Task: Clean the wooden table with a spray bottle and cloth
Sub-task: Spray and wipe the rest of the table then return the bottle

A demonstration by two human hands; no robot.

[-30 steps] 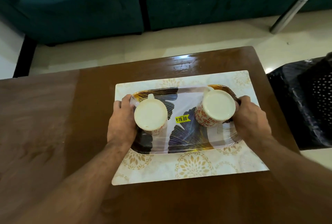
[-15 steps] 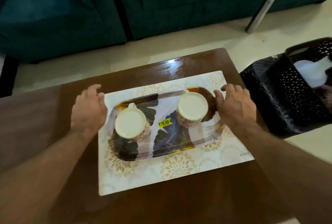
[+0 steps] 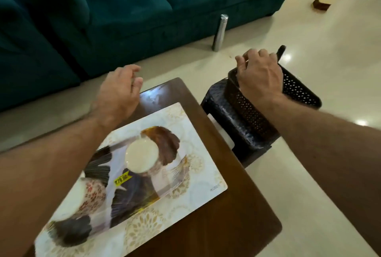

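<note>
The brown wooden table (image 3: 216,225) carries a white floral placemat (image 3: 206,174) with a patterned tray (image 3: 144,194) on it. Two cups stand on the tray: one (image 3: 142,158) in plain view, the other (image 3: 72,199) partly hidden under my left forearm. My left hand (image 3: 119,91) hovers over the table's far corner, fingers loosely apart, holding nothing. My right hand (image 3: 259,73) reaches down into a black perforated basket (image 3: 296,87) right of the table, fingers curled inside it. The hand hides the basket's contents. No spray bottle or cloth shows.
The basket rests on a black stool (image 3: 226,116) close beside the table's right edge. A teal sofa (image 3: 123,9) runs along the back. A metal cylinder (image 3: 220,31) stands on the pale floor near it, and a small brown object (image 3: 320,5) lies at far right.
Both hands let go of the tray and lifted off it. My right hand swung right into the basket, my left drifted past the far corner, and the view turned right.
</note>
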